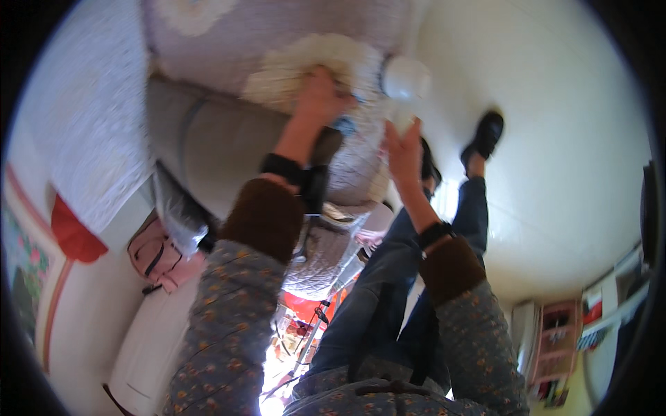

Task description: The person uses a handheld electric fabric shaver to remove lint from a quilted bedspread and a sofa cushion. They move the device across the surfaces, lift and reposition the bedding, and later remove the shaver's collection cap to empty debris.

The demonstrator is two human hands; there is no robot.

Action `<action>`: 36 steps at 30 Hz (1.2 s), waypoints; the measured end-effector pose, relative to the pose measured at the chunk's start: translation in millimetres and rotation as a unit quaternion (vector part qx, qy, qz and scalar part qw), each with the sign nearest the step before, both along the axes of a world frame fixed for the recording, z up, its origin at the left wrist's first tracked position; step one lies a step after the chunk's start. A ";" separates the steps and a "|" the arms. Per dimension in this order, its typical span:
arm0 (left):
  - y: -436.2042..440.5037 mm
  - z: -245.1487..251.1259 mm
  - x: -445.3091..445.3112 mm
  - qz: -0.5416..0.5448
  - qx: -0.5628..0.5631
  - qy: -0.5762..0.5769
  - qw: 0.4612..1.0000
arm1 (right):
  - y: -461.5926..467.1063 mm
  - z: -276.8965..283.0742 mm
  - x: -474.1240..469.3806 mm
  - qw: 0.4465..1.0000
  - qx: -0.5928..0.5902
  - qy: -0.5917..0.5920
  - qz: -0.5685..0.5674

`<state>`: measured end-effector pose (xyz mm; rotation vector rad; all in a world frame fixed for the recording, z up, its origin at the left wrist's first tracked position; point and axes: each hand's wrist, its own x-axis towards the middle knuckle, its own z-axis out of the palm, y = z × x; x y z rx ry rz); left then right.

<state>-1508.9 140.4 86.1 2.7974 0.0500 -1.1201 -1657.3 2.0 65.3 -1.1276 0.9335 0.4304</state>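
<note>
My left hand (323, 99) is over a cream flower patch (270, 78) on the pale mauve quilted cover (208, 52). Its fingers are blurred, so whether they grip anything is unclear. A small blue item (344, 125) lies just below that hand, partly hidden. Between the thumb and fingers of my right hand (405, 158) is the narrow lower end of a white round-headed object (407, 78). Its rounded end points away from me, beside the cover's edge and above the pale floor. The exact kind of object cannot be made out.
A grey-brown padded piece (223, 135) lies left of my left wrist. Farther left are a pink bag (161, 255) and a red item (77, 231). The pale floor (556, 156) extends right, past a black shoe (489, 132). A pink shelf rack (556, 338) stands lower right.
</note>
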 end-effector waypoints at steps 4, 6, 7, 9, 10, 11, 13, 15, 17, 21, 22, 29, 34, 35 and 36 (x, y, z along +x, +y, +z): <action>-14.2 7.6 -2.5 0.019 0.052 0.000 0.998 | 16.4 32.3 -52.8 0.999 0.006 0.001 0.049; -14.4 6.4 -4.9 0.037 0.018 -0.007 0.999 | 20.5 39.2 -73.7 0.995 -0.017 0.009 0.102; -13.6 4.2 -5.5 0.054 0.010 0.005 0.998 | 18.7 38.0 -75.4 0.990 -0.047 0.006 0.130; -12.9 -0.5 -9.3 0.077 -0.010 -0.004 0.997 | 6.2 28.0 -61.9 0.990 -0.049 0.004 0.131; -13.2 -2.7 -10.3 0.093 -0.016 -0.001 0.995 | -1.9 19.6 -45.4 0.980 -0.106 0.018 0.169; -13.9 -3.8 -10.1 0.112 -0.019 -0.016 0.993 | -11.0 11.2 -26.4 0.985 -0.070 0.050 0.152; -19.1 3.0 -12.3 0.155 -0.041 -0.023 0.987 | -25.0 6.4 -9.5 0.984 -0.092 -0.065 0.137; -20.2 24.7 -20.2 0.046 -0.108 -0.102 0.988 | -29.0 12.1 -12.9 0.974 -0.110 -0.085 0.181; -35.5 61.0 -44.3 0.181 -0.312 -0.202 0.911 | -23.3 26.5 -38.2 0.921 -0.210 -0.124 0.303; -42.0 151.4 -137.9 0.320 -0.438 -0.294 0.787 | -13.5 41.7 -63.7 0.819 -0.299 -0.301 0.386; -32.1 165.4 -164.7 0.322 -0.419 -0.263 0.807 | -13.1 41.6 -55.3 0.778 -0.344 -0.335 0.404; 23.4 212.7 -362.1 0.433 -0.317 -0.128 0.834 | -30.3 37.6 57.8 0.901 -0.222 -0.205 0.311; 41.9 218.9 -475.6 0.523 -0.266 -0.038 0.809 | -29.3 28.9 -50.1 0.875 -0.220 -0.116 0.416; 43.1 216.2 -494.5 0.567 -0.251 -0.024 0.784 | -31.9 22.3 -79.3 0.841 -0.265 -0.095 0.462; 44.9 211.8 -512.4 0.589 -0.219 -0.025 0.778 | -40.0 19.8 -108.0 0.873 -0.174 -0.040 0.454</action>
